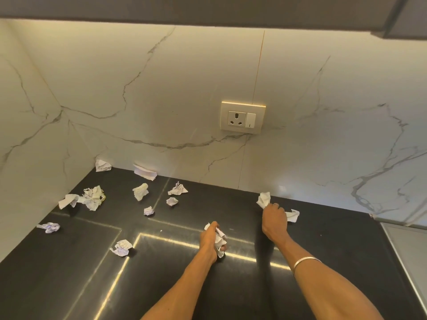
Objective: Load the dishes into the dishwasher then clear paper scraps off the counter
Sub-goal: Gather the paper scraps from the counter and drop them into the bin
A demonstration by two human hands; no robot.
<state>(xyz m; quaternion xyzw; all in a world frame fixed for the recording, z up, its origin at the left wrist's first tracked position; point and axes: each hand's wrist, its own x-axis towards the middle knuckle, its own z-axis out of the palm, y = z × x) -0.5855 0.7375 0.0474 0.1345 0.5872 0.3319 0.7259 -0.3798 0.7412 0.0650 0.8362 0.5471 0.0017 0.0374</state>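
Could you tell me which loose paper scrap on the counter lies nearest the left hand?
The crumpled scrap at the front, left of the left hand. The other loose scraps lie farther back or farther left.

Ten loose paper scraps (140,191), two hands (275,218), one wall socket (242,118).

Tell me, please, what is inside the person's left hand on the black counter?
The left hand grips crumpled white paper, which sticks out above and below the fingers over the counter. Whether it is one scrap or several is hidden by the fingers.
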